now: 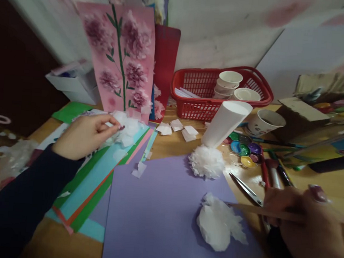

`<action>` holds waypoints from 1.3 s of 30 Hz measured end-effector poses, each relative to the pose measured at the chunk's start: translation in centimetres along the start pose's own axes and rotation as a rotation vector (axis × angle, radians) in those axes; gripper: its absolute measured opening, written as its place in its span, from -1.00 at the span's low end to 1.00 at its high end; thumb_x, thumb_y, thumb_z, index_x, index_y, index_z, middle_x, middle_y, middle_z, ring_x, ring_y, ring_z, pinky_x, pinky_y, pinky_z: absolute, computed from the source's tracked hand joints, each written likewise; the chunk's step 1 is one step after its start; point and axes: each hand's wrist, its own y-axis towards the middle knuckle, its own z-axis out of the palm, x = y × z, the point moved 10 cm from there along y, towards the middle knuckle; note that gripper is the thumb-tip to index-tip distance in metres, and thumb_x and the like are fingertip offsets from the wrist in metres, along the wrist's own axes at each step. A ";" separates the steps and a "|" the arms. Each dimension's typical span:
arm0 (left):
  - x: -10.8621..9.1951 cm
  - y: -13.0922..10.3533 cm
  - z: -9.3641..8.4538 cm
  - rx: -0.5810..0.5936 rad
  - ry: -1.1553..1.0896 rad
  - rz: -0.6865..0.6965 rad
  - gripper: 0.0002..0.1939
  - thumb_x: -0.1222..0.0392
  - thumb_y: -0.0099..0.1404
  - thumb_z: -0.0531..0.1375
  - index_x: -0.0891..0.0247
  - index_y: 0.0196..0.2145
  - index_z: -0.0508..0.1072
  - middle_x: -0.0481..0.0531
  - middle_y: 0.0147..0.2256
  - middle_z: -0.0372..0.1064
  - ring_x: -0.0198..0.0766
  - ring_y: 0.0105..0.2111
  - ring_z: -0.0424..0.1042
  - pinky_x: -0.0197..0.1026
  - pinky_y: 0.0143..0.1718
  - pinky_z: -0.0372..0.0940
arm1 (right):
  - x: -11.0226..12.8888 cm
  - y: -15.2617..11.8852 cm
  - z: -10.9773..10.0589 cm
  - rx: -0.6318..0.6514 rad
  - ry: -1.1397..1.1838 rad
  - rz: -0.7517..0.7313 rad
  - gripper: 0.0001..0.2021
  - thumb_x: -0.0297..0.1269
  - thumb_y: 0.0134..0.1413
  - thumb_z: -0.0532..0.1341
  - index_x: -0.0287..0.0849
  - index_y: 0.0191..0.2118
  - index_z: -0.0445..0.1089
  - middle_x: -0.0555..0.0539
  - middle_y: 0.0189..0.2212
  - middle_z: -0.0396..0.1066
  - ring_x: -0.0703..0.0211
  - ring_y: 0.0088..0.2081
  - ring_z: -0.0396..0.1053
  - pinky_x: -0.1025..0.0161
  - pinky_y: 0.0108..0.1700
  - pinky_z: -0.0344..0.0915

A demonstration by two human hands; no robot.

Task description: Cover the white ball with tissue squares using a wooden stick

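Note:
My left hand [89,134] is at a loose pile of white tissue pieces [127,128] on the stacked coloured sheets, thumb and fingertips pressed together; what they pinch, if anything, is too small to tell. My right hand [310,227] is closed around a thin wooden stick [257,209], held level. The stick's tip touches or nearly touches a partly formed white tissue flower [220,222] on a purple sheet [144,218]. A fuller white tissue flower [207,162] sits at the sheet's top edge, below a white paper roll [226,123].
Scissors [246,189] and brushes lie right of the purple sheet, near paint pots [244,148] and a paper cup [266,122]. Behind stand a red basket [199,109] of cups and a pink flower picture [101,67]. Coloured sheets [95,190] lie left; a cardboard box [294,120] stands right.

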 end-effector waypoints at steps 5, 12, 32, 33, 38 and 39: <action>4.1 -1.7 3.3 0.256 0.148 -0.160 -0.73 -0.03 0.07 0.23 0.23 -0.39 0.46 -0.07 -0.51 0.42 -0.21 -0.46 0.42 -0.25 -0.44 0.18 | -2.3 -0.5 -0.3 0.103 0.027 0.029 -0.37 0.27 0.09 0.02 -0.02 -0.79 0.38 -0.05 -0.86 0.22 0.23 -0.81 0.13 0.18 -0.71 0.09; 3.8 -2.6 5.5 0.302 -0.231 -0.123 -0.77 0.01 0.12 0.18 0.23 -0.47 0.40 0.01 -0.47 0.40 -0.17 -0.42 0.40 -0.16 -0.35 0.27 | -0.2 -0.4 0.9 0.178 0.037 -0.038 -0.35 0.31 0.07 0.04 0.00 -0.80 0.40 -0.06 -0.88 0.21 0.27 -0.83 0.11 0.21 -0.73 -0.01; -16.7 -4.9 15.0 0.695 -1.030 0.081 -0.60 0.34 0.14 0.26 0.29 -0.06 0.28 0.05 -0.28 0.56 -0.25 -0.21 0.51 -0.17 -0.12 0.28 | -1.2 -2.6 3.2 0.316 0.232 -0.018 -0.53 -0.01 0.30 0.03 -0.19 -0.50 0.44 -0.01 -0.66 0.37 0.31 -0.61 0.30 0.36 -0.53 0.26; -16.7 -5.0 15.1 0.704 -1.017 0.079 -0.59 0.34 0.13 0.26 0.29 -0.06 0.27 0.05 -0.29 0.57 -0.24 -0.21 0.51 -0.16 -0.11 0.29 | -1.3 -2.5 3.2 0.325 0.231 -0.017 -0.52 -0.02 0.30 0.02 -0.19 -0.50 0.45 -0.01 -0.65 0.37 0.31 -0.61 0.30 0.35 -0.52 0.26; -17.1 -5.7 15.5 0.774 -0.999 0.090 -0.55 0.36 0.14 0.23 0.29 0.00 0.25 0.03 -0.31 0.55 -0.23 -0.22 0.51 -0.14 -0.09 0.29 | -1.3 -2.4 3.5 0.372 0.236 -0.018 -0.49 -0.01 0.30 0.01 -0.20 -0.52 0.45 -0.04 -0.66 0.37 0.27 -0.61 0.30 0.31 -0.53 0.27; -17.2 -5.8 15.5 0.787 -1.000 0.096 -0.56 0.35 0.16 0.21 0.29 0.01 0.24 0.02 -0.31 0.54 -0.23 -0.21 0.51 -0.13 -0.08 0.29 | -1.3 -2.4 3.5 0.370 0.235 -0.015 -0.49 0.00 0.29 0.02 -0.20 -0.53 0.45 -0.05 -0.67 0.37 0.26 -0.61 0.30 0.31 -0.54 0.27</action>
